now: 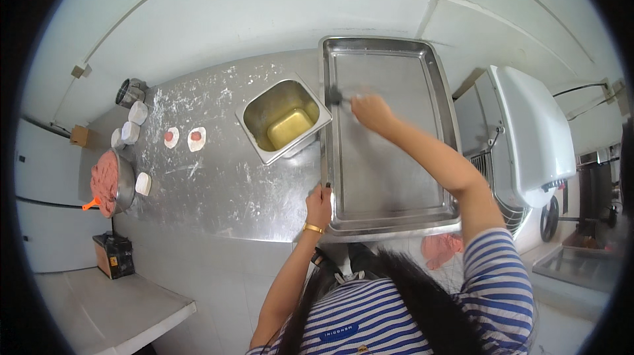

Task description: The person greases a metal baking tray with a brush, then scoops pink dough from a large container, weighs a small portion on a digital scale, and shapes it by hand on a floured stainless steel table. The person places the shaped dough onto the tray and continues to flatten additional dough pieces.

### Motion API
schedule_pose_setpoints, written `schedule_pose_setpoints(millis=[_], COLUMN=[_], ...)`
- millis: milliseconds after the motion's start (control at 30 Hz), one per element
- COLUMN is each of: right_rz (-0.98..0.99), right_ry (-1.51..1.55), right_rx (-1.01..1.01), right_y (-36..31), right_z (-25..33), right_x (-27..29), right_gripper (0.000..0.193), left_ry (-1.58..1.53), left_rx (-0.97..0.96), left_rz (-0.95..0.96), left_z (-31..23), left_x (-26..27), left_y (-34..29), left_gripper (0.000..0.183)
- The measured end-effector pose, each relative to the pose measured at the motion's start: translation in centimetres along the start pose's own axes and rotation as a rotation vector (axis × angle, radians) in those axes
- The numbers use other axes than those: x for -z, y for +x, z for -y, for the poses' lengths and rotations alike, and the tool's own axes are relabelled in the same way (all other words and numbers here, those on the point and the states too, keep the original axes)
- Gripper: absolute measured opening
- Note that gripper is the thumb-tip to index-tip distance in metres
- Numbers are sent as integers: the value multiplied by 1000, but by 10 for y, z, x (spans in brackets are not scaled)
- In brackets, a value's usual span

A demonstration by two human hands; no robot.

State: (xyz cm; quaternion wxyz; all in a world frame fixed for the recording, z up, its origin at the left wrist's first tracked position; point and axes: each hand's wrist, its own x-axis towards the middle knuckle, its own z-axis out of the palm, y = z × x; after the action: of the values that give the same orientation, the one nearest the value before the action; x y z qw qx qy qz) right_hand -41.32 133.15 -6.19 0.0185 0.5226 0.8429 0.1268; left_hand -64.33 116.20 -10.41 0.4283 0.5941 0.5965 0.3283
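Brush (pixel 335 96) in right hand (pixel 371 112) touches tray (pixel 389 177); left hand (pixel 319 204) grips rim.

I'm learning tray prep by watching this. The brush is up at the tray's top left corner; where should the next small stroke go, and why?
Probably a stroke down or across toward the bare middle of the tray. The right hand holds the brush at the far left corner, near the oil container, while the left hand steadies the near edge. Most of the tray lies beyond the brush.
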Motion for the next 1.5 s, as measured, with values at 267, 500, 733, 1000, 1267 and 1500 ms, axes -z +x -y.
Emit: schedule_pose_setpoints(millis=[267, 500, 733, 1000, 1267, 1500], right_rz=[584, 318, 496, 414, 408, 511], right_ry=[300, -2, 187, 23, 54, 235], right_rx=[164, -596, 4, -413, -855, -344], right_y=[-206, -211, -187, -225, -274, -241], right_z=[99, -24, 111, 69, 22, 96], right_x=[109, 58, 81, 71, 57, 123], right_gripper=[49, 35, 54, 22, 26, 28], left_ry=[9, -5, 18, 8, 11, 65], left_rx=[-89, -87, -117, -128, -167, -185], left_rz=[-43, -15, -52, -53, -45, -45], left_z=[14, 7, 16, 7, 8, 11], left_x=[-6, -8, -5, -7, -11, -4], left_y=[6, 4, 5, 3, 5, 5], left_gripper=[26, 31, 33, 34, 34, 33])
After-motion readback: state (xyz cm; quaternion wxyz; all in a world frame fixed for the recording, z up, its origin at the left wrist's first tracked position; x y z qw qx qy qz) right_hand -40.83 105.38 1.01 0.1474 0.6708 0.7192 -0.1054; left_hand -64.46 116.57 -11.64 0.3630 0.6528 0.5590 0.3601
